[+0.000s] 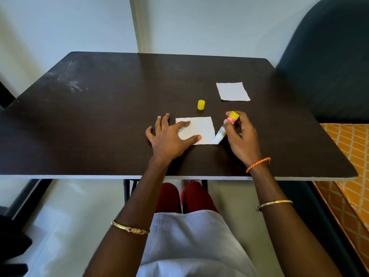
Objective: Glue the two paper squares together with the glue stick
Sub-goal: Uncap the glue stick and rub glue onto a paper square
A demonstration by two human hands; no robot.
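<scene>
A white paper square (201, 128) lies on the dark table in front of me. My left hand (169, 136) presses on its left part with spread fingers, index and thumb on the paper. My right hand (240, 136) grips the uncapped glue stick (226, 126), tilted, with its white tip down at the square's lower right corner. The yellow cap (201, 104) stands on the table just beyond the square. A second white paper square (232, 91) lies farther back to the right, apart from both hands.
The dark table (99, 116) has a white front edge and scuff marks at its back left. A dark chair (329, 66) stands at the right, with an orange patterned cloth (349, 156) below it. A wall rises behind the table.
</scene>
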